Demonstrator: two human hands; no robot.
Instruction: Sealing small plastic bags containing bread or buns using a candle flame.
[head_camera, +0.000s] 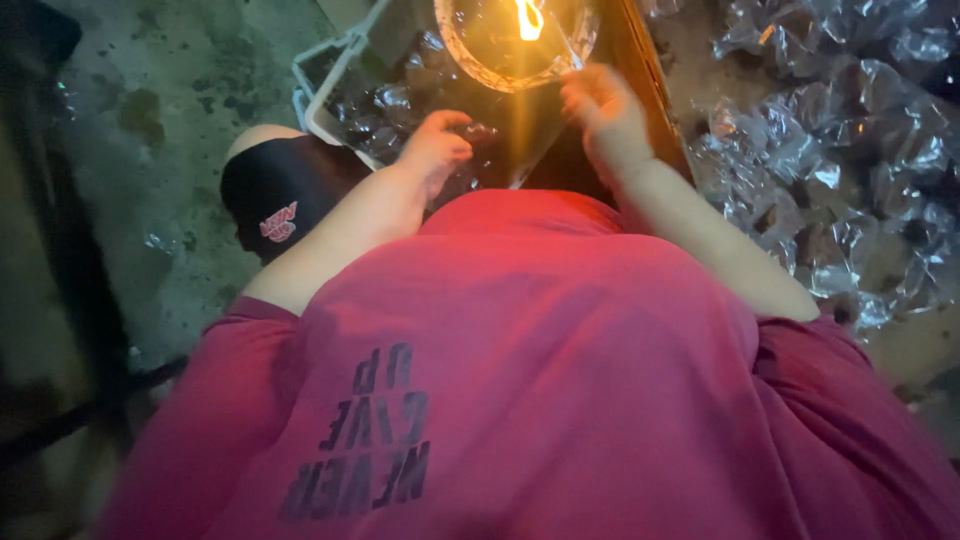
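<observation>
From the head camera, a small flame (528, 18) burns in a round metal dish (470, 55) at the top of the frame. Just below the dish, both hands hold a clear plastic bag (535, 130): the left hand (435, 148) has a curled grip at its lower left edge, and the right hand (598, 105) pinches its upper right edge. Filled clear packets (830, 170) lie right of the dish. The film could likely scorch, or fingers burn, so near the flame.

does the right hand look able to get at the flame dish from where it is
Probably yes. The right hand is raised just below the rim of the dish that holds the flame, and nothing shows between them. Whether its fingers already touch the rim is too blurred to tell. The left hand sits lower, off to the side.
</observation>
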